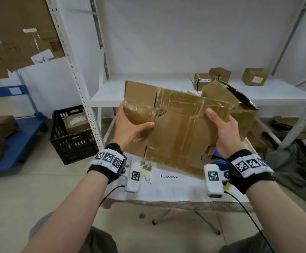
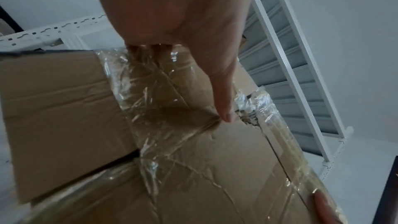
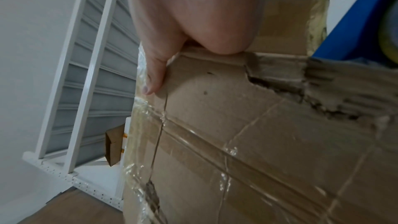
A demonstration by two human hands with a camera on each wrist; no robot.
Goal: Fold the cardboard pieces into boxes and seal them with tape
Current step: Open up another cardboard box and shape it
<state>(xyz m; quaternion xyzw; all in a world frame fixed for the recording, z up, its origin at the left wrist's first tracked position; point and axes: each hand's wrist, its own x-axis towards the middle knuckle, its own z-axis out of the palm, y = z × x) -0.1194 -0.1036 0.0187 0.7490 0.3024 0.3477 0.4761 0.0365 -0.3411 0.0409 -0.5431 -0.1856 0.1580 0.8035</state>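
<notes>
A large worn cardboard box [image 1: 181,132], streaked with old clear tape and torn near its lower right, is held up in the air above a small table. My left hand [image 1: 130,125] grips its left edge, thumb across the near face [image 2: 224,101] and fingers hidden behind. My right hand [image 1: 221,125] grips the right part, thumb on the near face [image 3: 155,77], fingers out of sight behind. A loose flap [image 1: 239,99] sticks out at the upper right. A tape roll [image 1: 219,164] in a blue holder peeks out under the box.
The table wears a white embroidered cloth [image 1: 175,187]. Behind stands a white metal shelf [image 1: 166,92] with three small boxes [image 1: 219,73]. A black crate [image 1: 72,136] holding a parcel and a blue cart [image 1: 17,143] sit on the floor at left.
</notes>
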